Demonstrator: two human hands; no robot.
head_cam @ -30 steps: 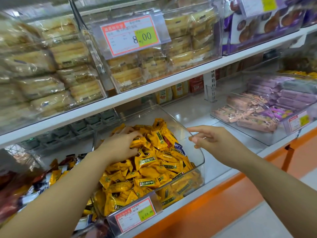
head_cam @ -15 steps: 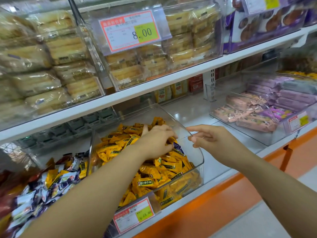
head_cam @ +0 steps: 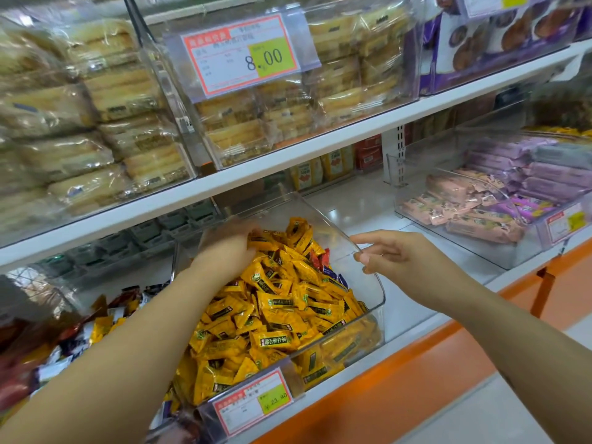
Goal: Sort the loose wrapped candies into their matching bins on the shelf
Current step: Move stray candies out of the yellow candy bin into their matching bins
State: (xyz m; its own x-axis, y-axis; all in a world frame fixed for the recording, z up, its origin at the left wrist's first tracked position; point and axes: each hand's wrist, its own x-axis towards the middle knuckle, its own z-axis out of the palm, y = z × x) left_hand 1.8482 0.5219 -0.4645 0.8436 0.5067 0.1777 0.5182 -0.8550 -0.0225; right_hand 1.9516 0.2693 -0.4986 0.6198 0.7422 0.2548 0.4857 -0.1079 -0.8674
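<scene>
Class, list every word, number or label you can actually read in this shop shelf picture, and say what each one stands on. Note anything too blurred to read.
"8.00": upper price tag, clipped to the clear bin of pale wrapped cakes.
"¥ 23.90" or "23.80", last digits uncertain: lower price tag, on the front of the yellow candy bin.
Small print on both tags: too blurred.
Right price tag on the pink snack bin: unreadable.
Print on the yellow candies: too small.

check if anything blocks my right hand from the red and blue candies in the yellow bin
Nothing visible does. The right hand hovers at the bin's clear side wall, and the red candy and blue candies lie exposed just inside it.
</scene>
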